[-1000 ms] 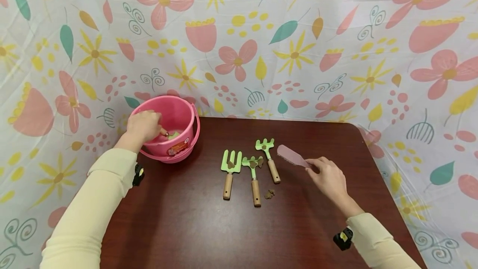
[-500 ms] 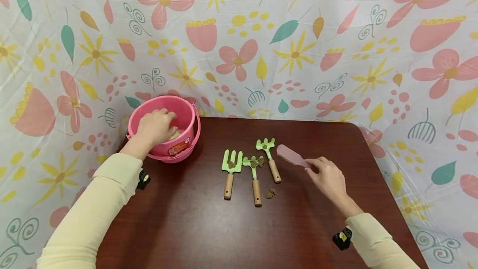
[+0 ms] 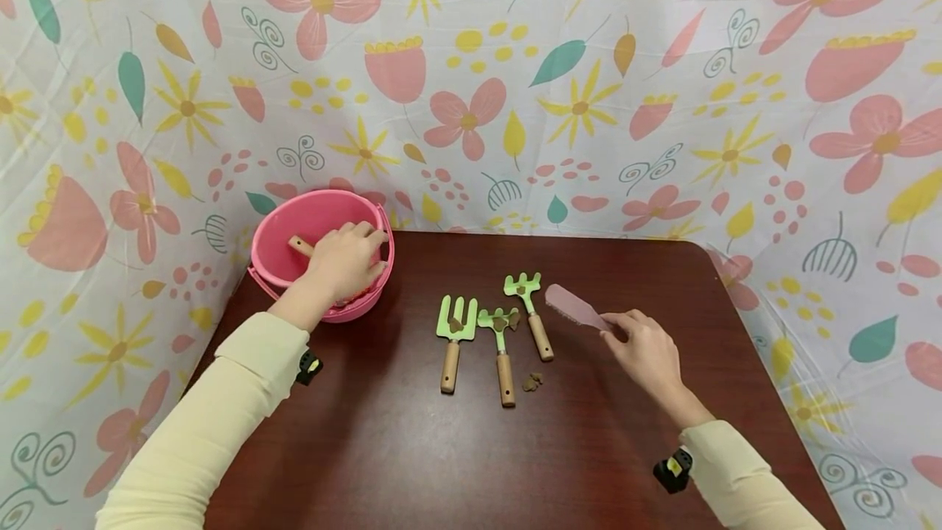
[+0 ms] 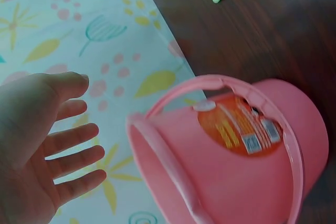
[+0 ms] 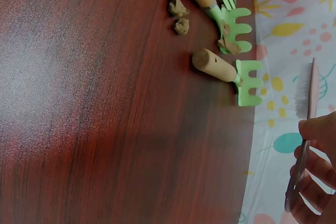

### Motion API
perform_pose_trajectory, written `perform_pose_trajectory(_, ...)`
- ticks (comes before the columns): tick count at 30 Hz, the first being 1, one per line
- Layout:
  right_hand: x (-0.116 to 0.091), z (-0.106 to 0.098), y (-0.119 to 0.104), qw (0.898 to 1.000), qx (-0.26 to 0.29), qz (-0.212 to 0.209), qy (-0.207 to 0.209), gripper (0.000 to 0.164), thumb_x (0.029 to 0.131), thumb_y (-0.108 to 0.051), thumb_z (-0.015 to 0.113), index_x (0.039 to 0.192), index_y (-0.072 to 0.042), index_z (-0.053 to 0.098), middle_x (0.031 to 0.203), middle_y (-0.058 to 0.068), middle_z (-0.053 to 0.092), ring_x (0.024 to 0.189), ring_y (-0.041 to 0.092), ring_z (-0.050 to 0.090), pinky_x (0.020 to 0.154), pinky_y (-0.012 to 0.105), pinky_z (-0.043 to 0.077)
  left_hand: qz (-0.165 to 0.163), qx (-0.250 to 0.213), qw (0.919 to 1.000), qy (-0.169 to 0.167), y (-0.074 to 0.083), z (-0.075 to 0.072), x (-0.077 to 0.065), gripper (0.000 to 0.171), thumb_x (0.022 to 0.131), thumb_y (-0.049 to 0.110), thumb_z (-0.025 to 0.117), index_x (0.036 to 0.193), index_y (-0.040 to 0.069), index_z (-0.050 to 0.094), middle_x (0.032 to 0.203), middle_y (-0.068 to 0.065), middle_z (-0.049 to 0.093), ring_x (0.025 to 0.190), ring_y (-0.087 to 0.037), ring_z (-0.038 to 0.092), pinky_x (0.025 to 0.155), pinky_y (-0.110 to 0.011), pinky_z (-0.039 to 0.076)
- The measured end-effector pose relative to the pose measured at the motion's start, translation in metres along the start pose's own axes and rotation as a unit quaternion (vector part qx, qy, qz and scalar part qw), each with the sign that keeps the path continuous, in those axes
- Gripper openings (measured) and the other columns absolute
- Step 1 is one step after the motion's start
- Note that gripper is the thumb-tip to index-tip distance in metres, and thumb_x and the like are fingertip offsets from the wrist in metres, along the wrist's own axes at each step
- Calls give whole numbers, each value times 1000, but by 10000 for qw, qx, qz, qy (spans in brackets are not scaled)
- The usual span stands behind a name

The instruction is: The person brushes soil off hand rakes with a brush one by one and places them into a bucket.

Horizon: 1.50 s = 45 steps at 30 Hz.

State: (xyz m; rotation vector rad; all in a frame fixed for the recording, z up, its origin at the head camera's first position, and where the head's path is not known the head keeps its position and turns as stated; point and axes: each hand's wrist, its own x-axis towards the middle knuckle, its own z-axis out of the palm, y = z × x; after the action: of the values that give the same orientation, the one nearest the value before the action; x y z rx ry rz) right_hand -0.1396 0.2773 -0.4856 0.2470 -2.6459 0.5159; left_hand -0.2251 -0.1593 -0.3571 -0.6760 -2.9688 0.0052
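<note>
Right hand (image 3: 648,350) pinches the pink paddle brush (image 3: 570,304), likely light, stiff, best held by its handle (image 3: 599,323), toward the dark table's (image 3: 625,452) right edge; left hand (image 3: 344,262), fingers spread, over the pink plastic bucket (image 4: 210,166).

This looks like a screened-off indoor corner, more a small recording set than a working garden. A floral sheet (image 3: 625,211), white with pink, yellow and teal print, hangs in creases along the far edge of a dark reddish-brown wood-grain table (image 3: 441,464) and wraps round left and right. A black wrist camera (image 3: 673,471) sits at each sleeve cuff. Whether a home or studio lies beyond the sheet is hard to tell.
</note>
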Motion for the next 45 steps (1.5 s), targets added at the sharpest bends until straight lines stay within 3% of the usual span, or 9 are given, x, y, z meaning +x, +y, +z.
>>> perform_pose_trajectory(15, -2, 0, -1, 10000, 4, 75, -51, 27, 73, -13, 76, 99, -15, 71, 87, 4, 65, 61, 16, 53, 44, 26, 34, 401, -160, 9984, 366, 36, 35, 2, 42, 82, 32, 66, 117, 10, 59, 111, -11, 58, 98, -29, 56, 82, -40, 48)
perform_pose_trajectory(24, -1, -1, -2, 10000, 51, -14, 33, 27, 72, -11, 76, 99, -14, 71, 85, 4, 65, 60, 15, 52, 43, 26, 33, 353, -229, 9990, 149, 54, 59, -4, 43, 82, 37, 65, 117, 12, 60, 109, -9, 59, 95, -27, 56, 78, -39, 49)
perform_pose_trajectory(35, -2, 3, -3, 9999, 74, 63, -30, 26, 74, -13, 75, 99, -14, 71, 87, 5, 65, 63, 18, 55, 44, 27, 35, 39, -472, 9988, -127, 72, 101, -10, 43, 80, 39, 65, 113, 12, 61, 106, -7, 59, 92, -26, 57, 72, -37, 50)
perform_pose_trajectory(45, -5, 4, -4, 9997, 102, 194, -98, 26, 74, -15, 75, 99, -15, 71, 88, 4, 65, 66, 18, 57, 46, 29, 38, -534, -811, 9946, -374, 95, 134, -20, 47, 77, 47, 67, 106, 10, 64, 97, -9, 59, 88, -28, 59, 65, -42, 50)
